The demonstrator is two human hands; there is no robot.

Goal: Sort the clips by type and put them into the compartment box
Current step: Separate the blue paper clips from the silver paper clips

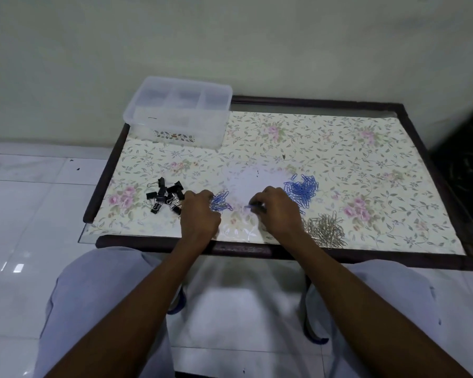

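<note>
Your left hand (200, 211) curls over a small bunch of blue paper clips (220, 202) beside the black binder clips (165, 197), your right hand (275, 207) pinches one blue clip near the larger blue pile (303, 190) and silver pile (325, 230), and the lidded compartment box (179, 110) sits at the table's (366, 159) far-left corner.

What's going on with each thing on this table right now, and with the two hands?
Compartment box: lid on, at the table's far left corner.
Black binder clips: loose pile, untouched.
Big blue paper clip pile: loose, beside the right hand.
Small blue clip bunch: under the left hand's fingers.
Silver paper clips: loose pile, near edge.
Left hand: gathering blue clips.
Right hand: pinching a blue clip.
</note>
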